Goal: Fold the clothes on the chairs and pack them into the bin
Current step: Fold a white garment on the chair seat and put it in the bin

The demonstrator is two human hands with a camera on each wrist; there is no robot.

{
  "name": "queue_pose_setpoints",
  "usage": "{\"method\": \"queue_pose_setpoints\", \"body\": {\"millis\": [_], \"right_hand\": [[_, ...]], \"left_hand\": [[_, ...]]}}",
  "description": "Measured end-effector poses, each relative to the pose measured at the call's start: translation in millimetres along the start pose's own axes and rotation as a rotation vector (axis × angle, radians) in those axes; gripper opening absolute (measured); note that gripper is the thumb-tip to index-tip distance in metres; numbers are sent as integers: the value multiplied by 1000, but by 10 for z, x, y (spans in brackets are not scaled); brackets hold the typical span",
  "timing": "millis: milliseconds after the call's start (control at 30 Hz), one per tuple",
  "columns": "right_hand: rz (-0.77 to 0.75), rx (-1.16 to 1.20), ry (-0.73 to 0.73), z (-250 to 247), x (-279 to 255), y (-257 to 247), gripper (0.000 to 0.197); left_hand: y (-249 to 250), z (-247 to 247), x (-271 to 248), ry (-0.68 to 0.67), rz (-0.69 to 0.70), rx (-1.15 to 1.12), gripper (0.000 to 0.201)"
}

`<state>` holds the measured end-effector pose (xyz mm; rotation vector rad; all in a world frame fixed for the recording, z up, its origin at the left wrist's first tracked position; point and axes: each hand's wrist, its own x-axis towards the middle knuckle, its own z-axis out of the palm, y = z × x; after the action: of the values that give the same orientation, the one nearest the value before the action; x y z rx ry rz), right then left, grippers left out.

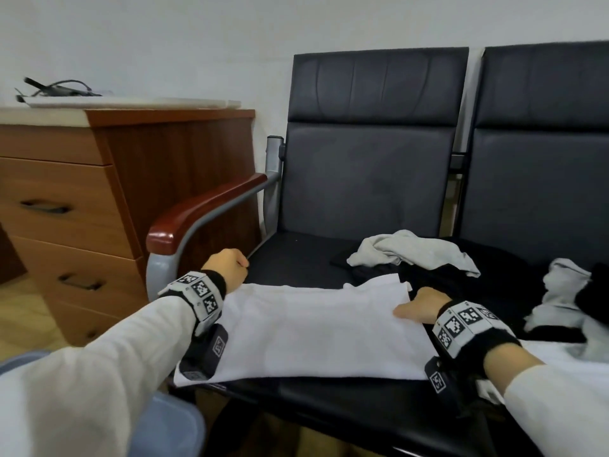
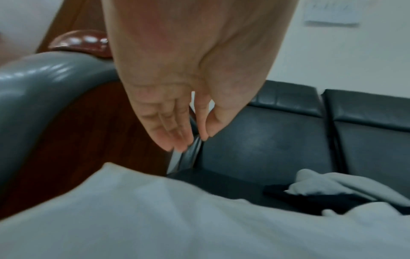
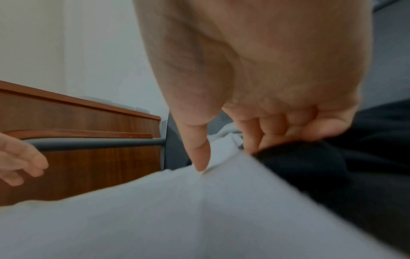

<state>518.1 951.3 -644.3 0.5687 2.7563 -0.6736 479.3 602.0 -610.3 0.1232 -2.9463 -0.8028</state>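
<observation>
The white garment lay flat between both hands. The left hand hovered beside its far-left corner, fingers loose, holding nothing; the right hand pinched its right edge.

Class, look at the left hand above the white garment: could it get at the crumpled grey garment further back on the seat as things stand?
Probably yes: the left hand holds nothing, and only bare seat lies between it and the grey garment.
</observation>
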Motion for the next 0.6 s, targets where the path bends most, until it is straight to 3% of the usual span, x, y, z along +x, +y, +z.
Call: {"method": "queue_pose_setpoints", "body": {"millis": [100,167,267,333,400,500,600], "right_hand": [[-75,15,-18,53,-64,-61,53],[-123,188,19,31,-66,-72,41],[-113,583,67,-24,-63,60,7],[-46,721,88,-15,-60,226,13],[-6,800,50,-3,-133,347,18],[20,809,-174,-20,-326,454,27],[-48,969,-245,-87,-421,444,16]], "left_hand": [[271,149,-169,-137,21,-59,18],[414,269,-308,-238,45,-28,22],[549,426,-463,-404,85,128,35],[579,526,-555,-477,77,221,48],[599,603,-605,-486,69,323,60],[650,673,-620,-482,58,408,64],[711,729,-649,-442,123,222,55]]}}
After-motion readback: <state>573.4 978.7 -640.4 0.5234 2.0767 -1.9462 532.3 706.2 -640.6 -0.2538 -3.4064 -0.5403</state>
